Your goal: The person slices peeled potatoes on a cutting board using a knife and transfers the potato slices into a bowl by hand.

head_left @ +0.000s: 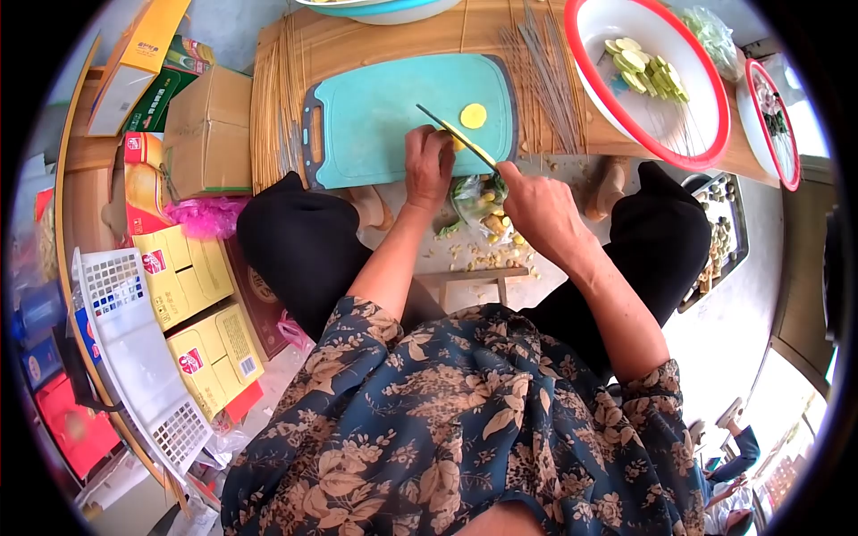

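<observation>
Workpiece: small yellow piece [458,144], partly hidden, on the board between my left fingertips and the blade.
Left hand: my left hand [429,167] has its fingers curled together beside the yellow piece; I cannot tell whether they clamp it.
Right hand: my right hand [539,207] is closed around the handle of a long, thin, dark-edged knife [457,136]; the blade slants away from my grip, forward and left, across the yellow piece.
Cut slice: round, flat yellow slice [473,115], just beyond the blade, lying apart from both hands.
Board: teal rectangular cutting board [375,116] with a dark rim, under the blade and my left fingers.
Skewers: thin brown sticks [271,107], left of the board; more thin sticks, greyer, to its right.
Basin: white round basin [617,114] with a red rim, forward-right of my right hand, holding pale green slices [642,67].
</observation>
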A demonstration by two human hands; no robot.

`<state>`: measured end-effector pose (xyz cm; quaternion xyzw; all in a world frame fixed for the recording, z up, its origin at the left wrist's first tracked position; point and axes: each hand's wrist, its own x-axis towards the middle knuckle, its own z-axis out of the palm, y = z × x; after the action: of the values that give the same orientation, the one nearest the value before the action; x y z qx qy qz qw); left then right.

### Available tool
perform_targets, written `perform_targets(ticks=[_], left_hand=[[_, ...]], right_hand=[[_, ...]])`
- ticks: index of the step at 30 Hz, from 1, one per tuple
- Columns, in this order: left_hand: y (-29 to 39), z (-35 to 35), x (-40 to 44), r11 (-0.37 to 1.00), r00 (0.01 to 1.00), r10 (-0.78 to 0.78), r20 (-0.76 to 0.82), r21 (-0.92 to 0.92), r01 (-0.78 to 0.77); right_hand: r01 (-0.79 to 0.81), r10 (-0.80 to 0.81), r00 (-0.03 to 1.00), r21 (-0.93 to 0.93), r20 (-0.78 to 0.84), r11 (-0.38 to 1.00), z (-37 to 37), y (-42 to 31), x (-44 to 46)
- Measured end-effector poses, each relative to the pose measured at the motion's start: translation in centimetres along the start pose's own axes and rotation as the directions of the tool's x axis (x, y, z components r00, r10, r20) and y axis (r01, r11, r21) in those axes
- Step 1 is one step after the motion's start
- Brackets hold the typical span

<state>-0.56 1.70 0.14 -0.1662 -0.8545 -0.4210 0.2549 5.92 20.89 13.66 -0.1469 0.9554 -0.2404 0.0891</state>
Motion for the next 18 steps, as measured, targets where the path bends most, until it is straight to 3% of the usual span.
perform_targets(ticks=[18], left_hand=[[-0.2,-0.1,0.1,1.000,1.000,0.020,0.004,-0.011,-0.020]], right_hand=[[-0.010,0.012,0.999,-0.047,0.034,0.999,0.9,-0.2,2.6]])
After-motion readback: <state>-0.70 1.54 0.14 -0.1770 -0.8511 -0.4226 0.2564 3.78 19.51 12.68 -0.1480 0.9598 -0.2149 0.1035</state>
